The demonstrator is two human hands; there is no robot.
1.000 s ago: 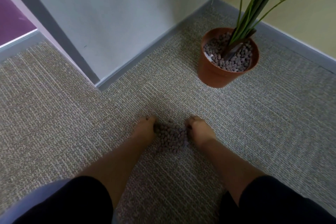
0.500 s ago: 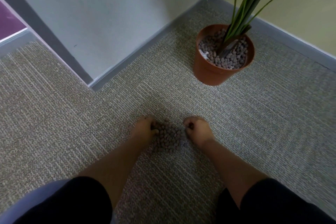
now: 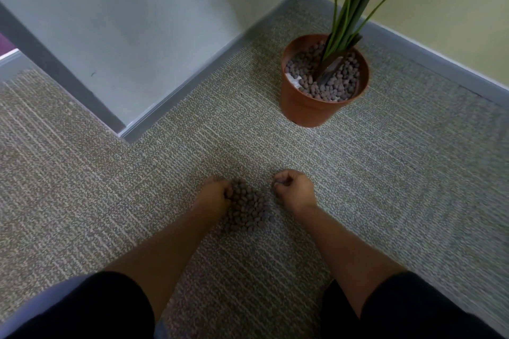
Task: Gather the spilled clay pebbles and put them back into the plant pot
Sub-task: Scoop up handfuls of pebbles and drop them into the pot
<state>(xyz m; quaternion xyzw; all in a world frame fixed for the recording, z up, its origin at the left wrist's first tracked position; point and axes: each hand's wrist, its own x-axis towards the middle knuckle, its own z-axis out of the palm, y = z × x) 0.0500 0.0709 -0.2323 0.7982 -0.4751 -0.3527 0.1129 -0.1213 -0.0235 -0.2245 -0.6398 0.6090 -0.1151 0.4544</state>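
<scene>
A heap of spilled clay pebbles [image 3: 246, 208] is seen on the grey-beige carpet [image 3: 385, 173], low in the middle of the head view. The left hand [image 3: 213, 195] is laid against the heap's nine o'clock side, its fingers curved around the edge of the pebbles and touching them; whether any pebbles are actually enclosed by it cannot be told. The right hand [image 3: 293, 190] is held at the heap's three o'clock, just beside it with a strip of bare carpet between them, and its fingers are curled tightly into the palm; a few pebbles appear to be clutched inside the fist, though this is only partly visible. Both forearms are bare, and dark short sleeves [image 3: 407, 308] are seen at the bottom edge. The terracotta plant pot [image 3: 308, 107] stands upright at about one o'clock from the heap, well apart from it, near the grey skirting board [image 3: 440, 63] of the yellowish wall. Its top is covered with more clay pebbles, and the green stems [image 3: 349, 8] of a palm-like plant rise from its middle. A white wall panel [image 3: 137, 22] is seen at eleven o'clock, with its corner reaching the carpet.
</scene>
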